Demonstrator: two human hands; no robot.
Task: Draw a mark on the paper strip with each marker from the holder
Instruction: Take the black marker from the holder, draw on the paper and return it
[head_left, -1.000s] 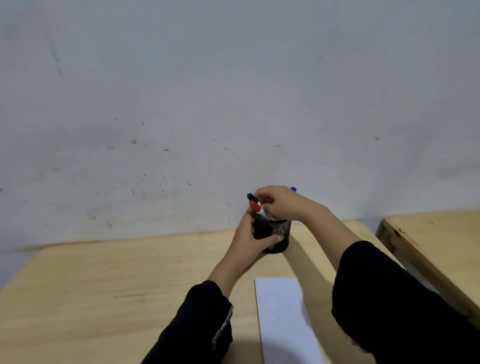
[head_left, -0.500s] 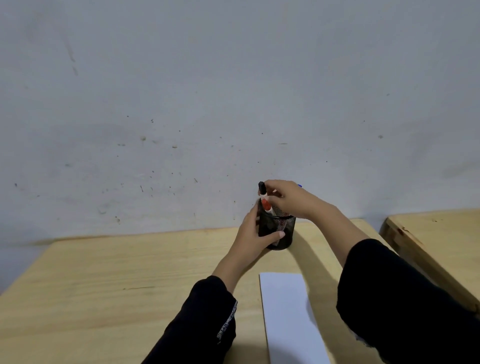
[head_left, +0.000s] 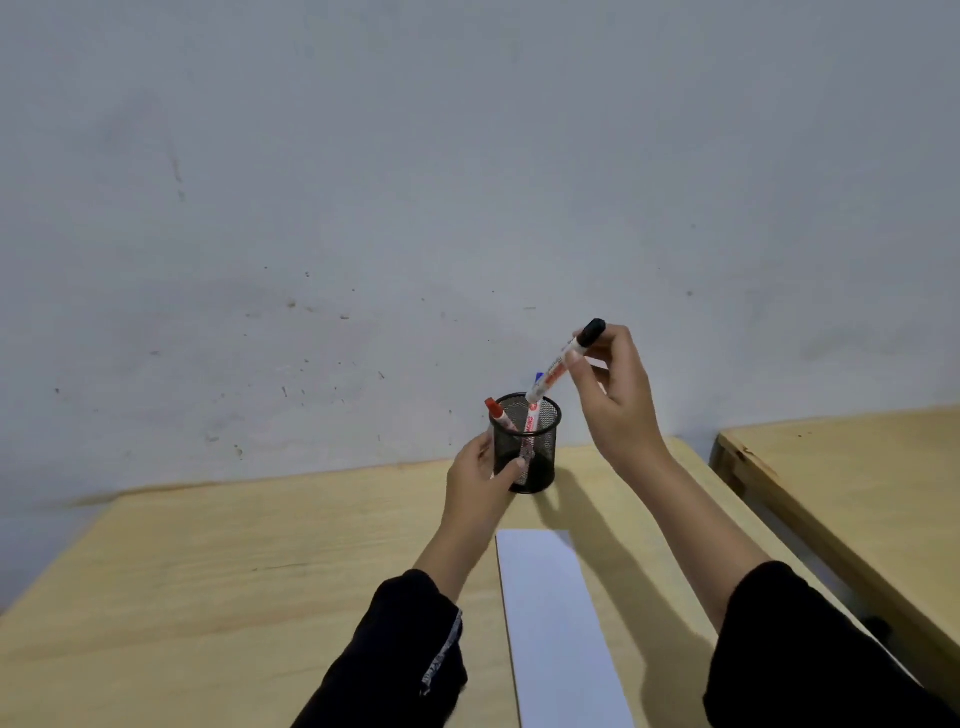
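Note:
A black mesh holder (head_left: 540, 457) stands on the wooden table (head_left: 234, 571) near the wall. My left hand (head_left: 480, 480) grips its left side. My right hand (head_left: 615, 400) holds a white marker with a black cap (head_left: 563, 364) tilted above the holder, its lower end just over the rim. Inside the holder a red-capped marker (head_left: 495, 410) leans left, and a blue-capped marker (head_left: 538, 376) shows behind the lifted one. A white paper strip (head_left: 558, 623) lies flat on the table in front of the holder, running toward me between my forearms.
A grey wall (head_left: 467, 208) rises directly behind the table. A second wooden table (head_left: 857, 493) stands to the right across a narrow gap. My dark sleeves (head_left: 395, 660) cover both forearms near the bottom edge.
My right hand has lifted the black-capped marker up and to the right, out of the holder. My left hand has kept its hold on the holder.

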